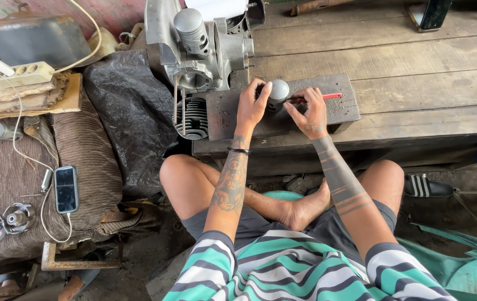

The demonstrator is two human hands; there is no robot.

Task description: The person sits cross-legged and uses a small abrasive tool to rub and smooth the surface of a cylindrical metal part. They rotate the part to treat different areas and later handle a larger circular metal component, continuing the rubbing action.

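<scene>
Left hand (251, 106) grips a grey metal piston (278, 91) on a dark block (339, 108) at the worktop (405, 61) edge. Right hand (310, 111) pinches a red-handled tool (319, 97); tip hidden behind piston. Engine casing (199, 44) cut off at top. Phone (66, 188) lies left, screen dark

Bare wooden bench (405, 61) lies open to the right of the dark block (327, 108). To its left, the engine casing (199, 47) and finned cylinder (193, 118) crowd close, blocking passage there.
</scene>
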